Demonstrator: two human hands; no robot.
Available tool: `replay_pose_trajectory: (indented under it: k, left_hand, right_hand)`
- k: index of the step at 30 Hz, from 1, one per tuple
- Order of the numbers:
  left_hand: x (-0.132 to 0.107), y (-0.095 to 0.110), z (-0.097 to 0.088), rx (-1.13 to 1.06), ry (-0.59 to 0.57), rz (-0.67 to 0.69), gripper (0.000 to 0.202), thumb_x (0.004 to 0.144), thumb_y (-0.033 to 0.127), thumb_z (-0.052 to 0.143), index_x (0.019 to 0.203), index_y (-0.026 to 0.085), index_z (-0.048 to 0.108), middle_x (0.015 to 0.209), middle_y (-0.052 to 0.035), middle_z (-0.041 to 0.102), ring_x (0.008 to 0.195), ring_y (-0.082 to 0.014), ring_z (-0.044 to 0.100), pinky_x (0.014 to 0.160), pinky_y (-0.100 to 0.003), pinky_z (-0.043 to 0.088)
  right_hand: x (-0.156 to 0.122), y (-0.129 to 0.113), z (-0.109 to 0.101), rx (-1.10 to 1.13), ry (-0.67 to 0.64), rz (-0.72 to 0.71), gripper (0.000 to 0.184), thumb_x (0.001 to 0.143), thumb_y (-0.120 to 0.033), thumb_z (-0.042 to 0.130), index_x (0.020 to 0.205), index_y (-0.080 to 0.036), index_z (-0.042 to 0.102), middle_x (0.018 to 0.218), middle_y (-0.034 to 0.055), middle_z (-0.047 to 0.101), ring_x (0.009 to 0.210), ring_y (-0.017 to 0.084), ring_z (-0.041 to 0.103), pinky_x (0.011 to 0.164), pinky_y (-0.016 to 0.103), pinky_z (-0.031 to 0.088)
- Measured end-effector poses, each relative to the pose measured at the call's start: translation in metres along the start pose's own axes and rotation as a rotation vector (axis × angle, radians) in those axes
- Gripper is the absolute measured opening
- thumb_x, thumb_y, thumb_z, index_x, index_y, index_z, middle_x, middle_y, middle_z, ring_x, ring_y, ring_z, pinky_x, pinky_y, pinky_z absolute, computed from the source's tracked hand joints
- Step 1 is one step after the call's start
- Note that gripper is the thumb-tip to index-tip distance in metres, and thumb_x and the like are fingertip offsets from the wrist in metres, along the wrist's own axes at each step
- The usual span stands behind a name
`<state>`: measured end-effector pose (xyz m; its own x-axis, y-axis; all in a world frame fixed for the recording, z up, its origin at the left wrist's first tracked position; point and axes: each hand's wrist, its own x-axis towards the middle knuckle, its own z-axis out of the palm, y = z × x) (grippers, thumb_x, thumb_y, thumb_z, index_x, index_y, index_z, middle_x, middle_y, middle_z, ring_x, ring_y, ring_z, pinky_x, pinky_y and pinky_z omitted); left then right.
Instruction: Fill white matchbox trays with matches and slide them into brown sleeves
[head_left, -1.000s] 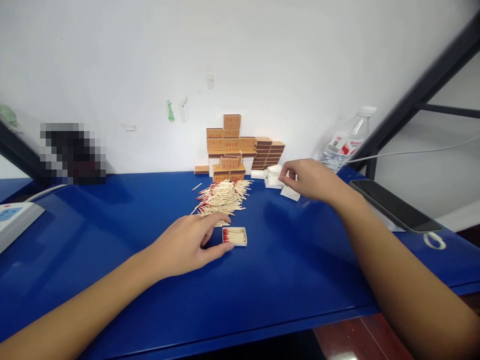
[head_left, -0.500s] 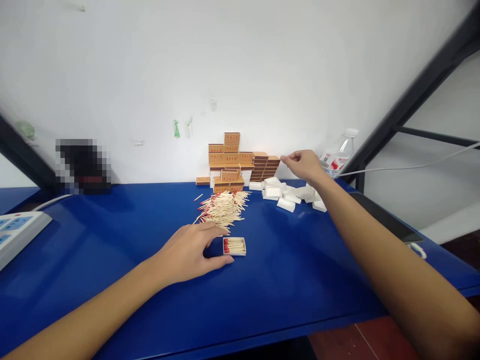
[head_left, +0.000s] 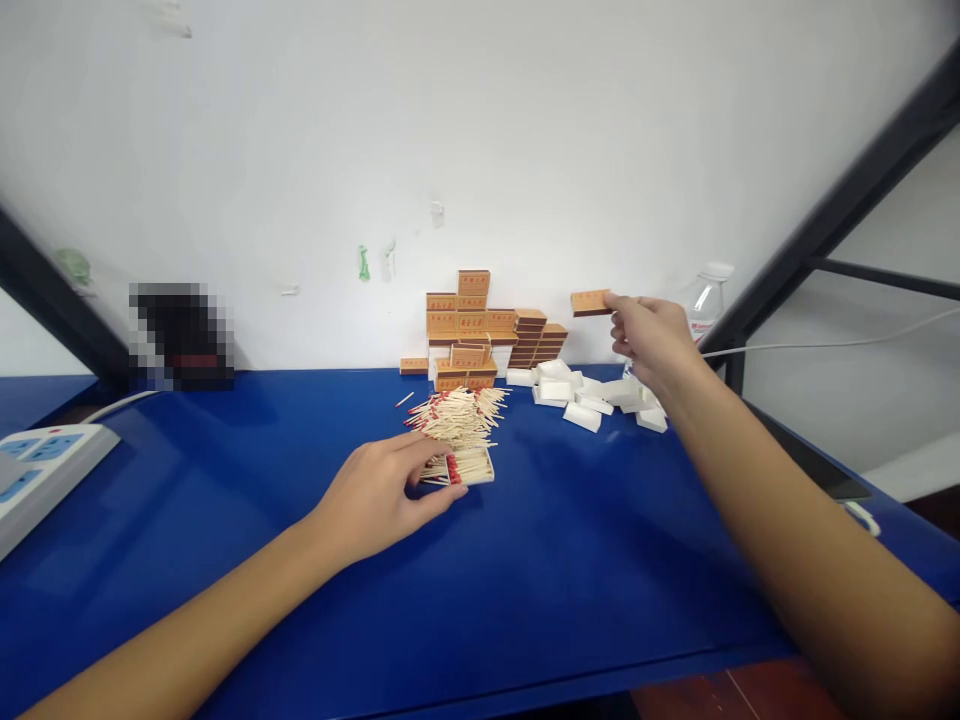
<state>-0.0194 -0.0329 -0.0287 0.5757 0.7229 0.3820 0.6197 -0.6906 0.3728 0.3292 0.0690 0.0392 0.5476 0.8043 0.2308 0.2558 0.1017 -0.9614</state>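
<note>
My left hand (head_left: 390,490) grips a small white matchbox tray (head_left: 486,480) by its left end, thumb at the near side and fingers at the far side. Red-tipped matches (head_left: 472,464) fill that tray. Just behind it lies a loose heap of matches (head_left: 457,415) on the blue table. Raised at the right, my right hand (head_left: 651,335) pinches an orange matchbox sleeve (head_left: 590,302) by its right end. Whether anything is inside the sleeve cannot be seen. Below that hand lies a pile of white trays (head_left: 577,392).
Stacked orange matchboxes (head_left: 471,322) and brown-sided ones (head_left: 540,340) stand against the wall. A clear plastic bottle (head_left: 709,300) is partly behind my right hand. A power strip (head_left: 52,465) lies at the left, and a white cable (head_left: 825,345) crosses on the right.
My right hand has taken an orange matchbox sleeve from near the brown-sided stack and moved right with it. My left hand has closed on the filled tray, now nearer the match heap.
</note>
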Motion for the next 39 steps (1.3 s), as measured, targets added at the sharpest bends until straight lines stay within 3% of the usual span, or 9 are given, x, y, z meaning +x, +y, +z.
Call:
replay_pose_trajectory:
  k: [2, 4, 6, 9, 22, 34, 39]
  left_hand:
    - [0.0, -0.003, -0.001, -0.002, 0.09, 0.003, 0.035, 0.096, 0.05, 0.067, 0.112, 0.019, 0.074, 0.075, 0.0005, 0.061, 0.063, -0.0139, 0.055, 0.061, -0.029, 0.045]
    - [0.001, -0.005, -0.001, -0.001, 0.163, -0.002, 0.034, 0.096, 0.049, 0.068, 0.11, 0.018, 0.074, 0.079, -0.0005, 0.065, 0.063, -0.013, 0.055, 0.061, -0.028, 0.046]
    - [0.002, -0.006, -0.001, 0.003, 0.217, -0.002, 0.033, 0.095, 0.046, 0.07, 0.111, 0.018, 0.074, 0.08, -0.0008, 0.068, 0.061, -0.0123, 0.056, 0.058, -0.027, 0.047]
    - [0.004, -0.008, 0.0, -0.005, 0.268, 0.027, 0.031, 0.095, 0.043, 0.071, 0.11, 0.017, 0.076, 0.078, -0.0006, 0.071, 0.06, -0.0124, 0.06, 0.054, -0.026, 0.048]
    - [0.002, -0.007, 0.001, 0.003, 0.323, 0.042, 0.037, 0.094, 0.046, 0.073, 0.118, 0.017, 0.077, 0.091, -0.0036, 0.081, 0.067, -0.016, 0.072, 0.056, -0.026, 0.056]
    - [0.004, -0.007, -0.002, -0.104, 0.338, -0.001, 0.039, 0.092, 0.045, 0.076, 0.123, 0.021, 0.076, 0.097, -0.0024, 0.083, 0.068, -0.0142, 0.073, 0.062, -0.025, 0.061]
    - [0.004, -0.011, -0.002, -0.134, 0.322, 0.007, 0.04, 0.091, 0.043, 0.078, 0.125, 0.023, 0.076, 0.101, -0.0025, 0.083, 0.076, -0.0168, 0.077, 0.064, -0.025, 0.062]
  right_hand:
    - [-0.038, 0.0, 0.001, 0.047, -0.133, -0.005, 0.029, 0.082, -0.037, 0.076, 0.07, -0.023, 0.053, 0.063, -0.0001, 0.047, 0.054, 0.012, 0.041, 0.043, 0.026, 0.028]
    - [-0.078, 0.003, 0.009, 0.006, -0.404, 0.064, 0.034, 0.079, -0.046, 0.079, 0.071, -0.022, 0.056, 0.062, 0.0, 0.049, 0.051, 0.011, 0.039, 0.042, 0.026, 0.026]
    - [-0.111, 0.008, 0.02, -0.016, -0.595, 0.056, 0.039, 0.078, -0.054, 0.079, 0.072, -0.021, 0.057, 0.064, -0.0009, 0.052, 0.051, 0.011, 0.04, 0.043, 0.025, 0.027]
    - [-0.134, 0.014, 0.031, -0.005, -0.686, 0.033, 0.043, 0.081, -0.06, 0.075, 0.074, -0.021, 0.058, 0.064, -0.0027, 0.052, 0.052, 0.01, 0.041, 0.047, 0.025, 0.03]
    - [-0.13, 0.02, 0.023, 0.074, -0.808, 0.121, 0.044, 0.084, -0.057, 0.074, 0.073, -0.021, 0.052, 0.062, -0.0053, 0.049, 0.052, 0.008, 0.039, 0.046, 0.023, 0.026]
    - [-0.127, 0.018, 0.012, 0.027, -0.986, 0.064, 0.04, 0.092, -0.055, 0.068, 0.077, -0.021, 0.051, 0.064, -0.0041, 0.054, 0.054, 0.009, 0.049, 0.046, 0.022, 0.032]
    - [-0.132, 0.02, 0.016, 0.086, -0.948, 0.029, 0.037, 0.092, -0.056, 0.068, 0.09, -0.023, 0.052, 0.067, -0.0054, 0.055, 0.053, 0.01, 0.051, 0.043, 0.021, 0.033]
